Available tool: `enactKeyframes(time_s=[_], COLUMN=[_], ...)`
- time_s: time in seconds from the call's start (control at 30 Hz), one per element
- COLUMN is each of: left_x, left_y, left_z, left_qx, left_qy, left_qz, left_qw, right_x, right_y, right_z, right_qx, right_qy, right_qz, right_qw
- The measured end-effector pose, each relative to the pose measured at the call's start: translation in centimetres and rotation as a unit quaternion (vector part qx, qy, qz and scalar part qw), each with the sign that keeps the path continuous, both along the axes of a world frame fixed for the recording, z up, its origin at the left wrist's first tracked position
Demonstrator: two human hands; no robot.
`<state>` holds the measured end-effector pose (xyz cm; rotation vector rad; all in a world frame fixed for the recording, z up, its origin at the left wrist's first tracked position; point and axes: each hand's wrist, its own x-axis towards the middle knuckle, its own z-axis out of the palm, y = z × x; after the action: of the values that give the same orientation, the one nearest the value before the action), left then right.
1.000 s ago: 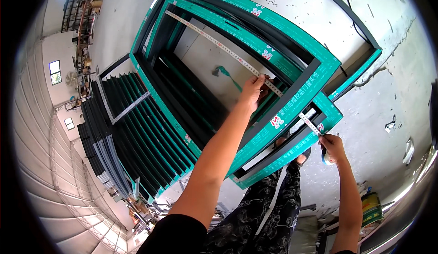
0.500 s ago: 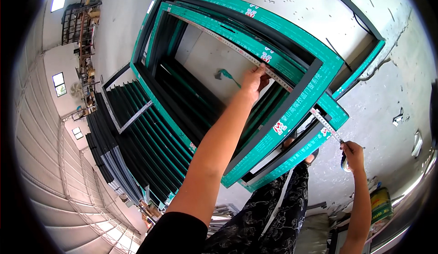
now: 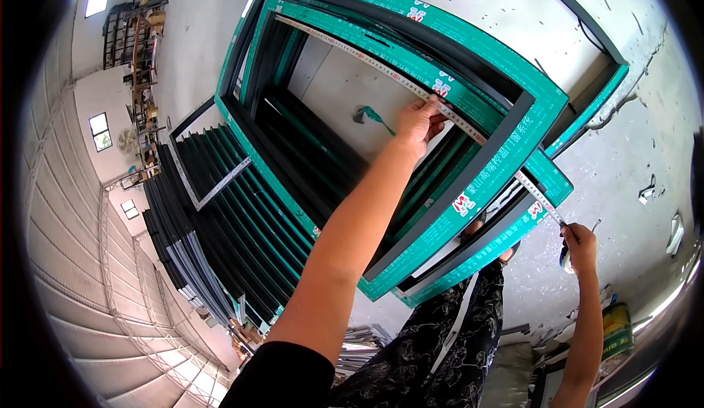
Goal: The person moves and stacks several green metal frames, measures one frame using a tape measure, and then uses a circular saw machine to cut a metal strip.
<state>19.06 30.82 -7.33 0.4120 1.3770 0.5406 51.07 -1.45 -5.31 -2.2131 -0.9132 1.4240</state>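
Observation:
A long white tape measure blade (image 3: 359, 54) stretches along the inner edge of a green-filmed dark window frame (image 3: 473, 170). My left hand (image 3: 420, 123) pinches the blade with thumb and fingers against the frame's far bar. From there the blade passes behind the right-hand bar and comes out over another green frame (image 3: 563, 182) below it. My right hand (image 3: 581, 248) is closed at that end of the tape, to the right of the frames. The tape's case (image 3: 565, 260) shows only partly beneath the fingers.
Several dark and green profiles (image 3: 235, 210) lie stacked on the left. Another frame (image 3: 590, 111) leans at the far right. Shelving (image 3: 143, 78) stands along the left wall. A green and yellow bag or bucket (image 3: 617, 329) is at the lower right. Scraps lie on the pale floor (image 3: 623, 166).
The frames and both hands sit slightly further right in the picture. Each hand keeps its hold on the tape, and the blade lies along the same edge.

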Motion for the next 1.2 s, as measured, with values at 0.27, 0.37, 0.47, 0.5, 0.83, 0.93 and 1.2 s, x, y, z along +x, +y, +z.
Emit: enactKeyframes(time_s=[0.27, 0.37, 0.47, 0.5, 0.83, 0.93, 1.2], left_x=[0.3, 0.3, 0.2, 0.7, -2.0, 0.1, 0.1], left_y=[0.0, 0.4, 0.9, 0.8, 2.3, 1.7, 1.9], left_z=[0.5, 1.0, 0.8, 0.6, -1.8, -1.2, -1.1], left_qx=[0.012, 0.015, 0.017, 0.017, 0.000, 0.006, 0.004], left_qy=[0.025, 0.029, 0.028, 0.028, 0.084, 0.051, 0.075], left_qz=[-0.032, -0.027, -0.037, -0.043, -0.081, -0.076, -0.064], left_qw=[0.999, 0.999, 0.999, 0.999, 0.993, 0.996, 0.995], right_x=[0.2, -0.2, -0.2, 0.1, -1.0, -0.2, -1.2], right_y=[-0.5, 0.1, 0.4, 0.0, 1.0, 0.2, -0.2], right_z=[0.2, 0.2, 0.3, 0.4, 0.5, 0.9, 0.2], right_qx=[0.024, 0.030, 0.036, 0.036, 0.074, 0.080, 0.181], right_qy=[-0.010, -0.013, -0.019, -0.033, -0.153, -0.183, -0.314], right_qz=[0.002, 0.007, 0.018, 0.020, 0.072, 0.077, 0.100], right_qw=[1.000, 0.999, 0.999, 0.999, 0.983, 0.977, 0.927])
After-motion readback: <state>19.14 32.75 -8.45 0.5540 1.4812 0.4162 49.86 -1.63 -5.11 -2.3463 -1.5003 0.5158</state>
